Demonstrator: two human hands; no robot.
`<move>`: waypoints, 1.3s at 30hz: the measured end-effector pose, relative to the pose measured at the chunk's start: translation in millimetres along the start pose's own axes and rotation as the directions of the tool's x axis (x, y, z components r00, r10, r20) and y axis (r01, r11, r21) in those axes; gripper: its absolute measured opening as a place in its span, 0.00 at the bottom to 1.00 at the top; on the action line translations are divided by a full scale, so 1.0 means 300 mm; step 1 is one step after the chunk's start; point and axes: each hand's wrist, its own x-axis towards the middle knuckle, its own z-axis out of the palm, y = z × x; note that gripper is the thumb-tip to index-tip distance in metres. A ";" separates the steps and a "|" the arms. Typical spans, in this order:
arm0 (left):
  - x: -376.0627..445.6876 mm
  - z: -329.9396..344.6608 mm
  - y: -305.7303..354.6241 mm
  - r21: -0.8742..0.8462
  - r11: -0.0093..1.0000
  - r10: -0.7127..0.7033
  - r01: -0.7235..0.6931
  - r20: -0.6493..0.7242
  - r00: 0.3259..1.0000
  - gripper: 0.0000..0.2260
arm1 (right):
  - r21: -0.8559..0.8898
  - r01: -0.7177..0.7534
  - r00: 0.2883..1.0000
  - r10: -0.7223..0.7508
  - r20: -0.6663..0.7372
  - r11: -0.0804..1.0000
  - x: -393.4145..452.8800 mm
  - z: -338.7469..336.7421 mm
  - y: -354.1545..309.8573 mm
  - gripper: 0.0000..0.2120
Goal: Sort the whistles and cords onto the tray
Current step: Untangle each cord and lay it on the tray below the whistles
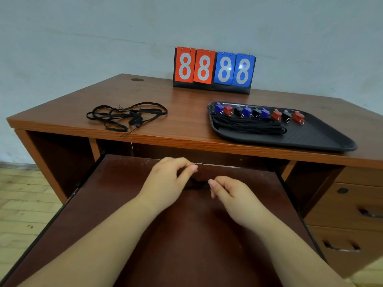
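A black rectangular plastic tray (323, 139) sits on the right part of the reddish-brown wooden table (182, 112), its near right corner reaching the table's front edge. Along the tray's far side stands a row of small plastic whistles (257, 112) in blue, red and black, nine as far as I can count, each with a small metal ring. Just in front of that row, toward the tray's left half, lies a bundle of straightened black cords (248, 124), laid roughly parallel to the row. The near right part of the tray is bare.

On the left part of the table, well apart from the tray, lies a tangled heap of black cords (126, 117), with one thin end trailing toward the front edge.

Below the table top a dark brown pull-out shelf (124, 204) is drawn out toward the person. Above it both hands work close together: the left hand (167, 181) and the right hand (234, 195) each have curled fingers pinching a short dark cord piece (196, 182) stretched between them (only a little of it shows).

At the back of the table stands a flip scoreboard (214, 70) with two red and two blue cards, all showing 8. Wooden drawers (348, 214) with dark handles sit at the right.
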 end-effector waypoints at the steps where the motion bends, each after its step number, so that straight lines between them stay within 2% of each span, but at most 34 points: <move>1: -0.006 0.007 0.013 -0.065 0.998 -0.022 0.024 0.036 0.999 0.08 | 0.011 0.019 1.000 -0.019 -0.004 1.000 -0.001 0.008 -0.005 0.17; 3: -0.015 0.024 0.035 -0.151 0.987 -0.044 0.060 0.111 0.993 0.08 | 0.017 0.037 0.999 -0.037 -0.011 0.999 0.000 0.021 -0.010 0.16; 8: -0.027 0.057 0.045 -0.240 0.967 -0.028 0.087 0.236 0.971 0.09 | 0.002 0.032 0.999 -0.032 -0.016 0.999 0.000 0.029 -0.013 0.16; 14: -0.001 0.022 0.010 -0.151 0.979 -0.112 0.139 0.171 0.979 0.07 | -0.081 -0.053 0.993 0.061 0.098 0.995 0.002 0.003 -0.003 0.16; 19: 0.020 -0.016 -0.038 -0.135 0.969 -0.194 0.205 0.089 0.977 0.09 | -0.030 -0.142 0.989 0.140 -0.056 0.989 0.005 -0.042 0.013 0.14; 24: 0.002 0.002 0.010 -0.162 0.970 -0.158 0.180 0.139 0.978 0.08 | 0.322 -0.204 0.926 0.289 -0.243 0.924 0.020 -0.032 0.012 0.09; 27: -0.015 0.024 0.042 -0.161 0.972 -0.144 0.168 0.149 0.978 0.08 | 0.612 -0.166 0.884 0.392 -0.255 0.773 0.022 -0.029 0.001 0.08; 30: -0.032 0.056 0.059 -0.120 0.983 -0.117 0.140 0.183 0.976 0.09 | 0.860 -0.160 0.876 0.472 -0.103 0.484 0.018 -0.030 -0.017 0.08; 33: -0.040 0.076 0.058 -0.114 0.986 -0.094 0.121 0.219 0.971 0.09 | 0.964 -0.138 0.880 0.474 0.014 0.229 0.016 -0.036 -0.034 0.06; 36: -0.044 0.084 0.052 -0.134 0.983 -0.094 0.129 0.238 0.967 0.07 | 0.978 -0.150 0.877 0.475 0.065 0.144 0.019 -0.034 -0.033 0.05; 39: -0.040 0.082 0.049 -0.211 0.966 -0.096 0.147 0.234 0.967 0.05 | 0.972 -0.162 0.880 0.470 0.065 0.169 0.022 -0.029 -0.024 0.05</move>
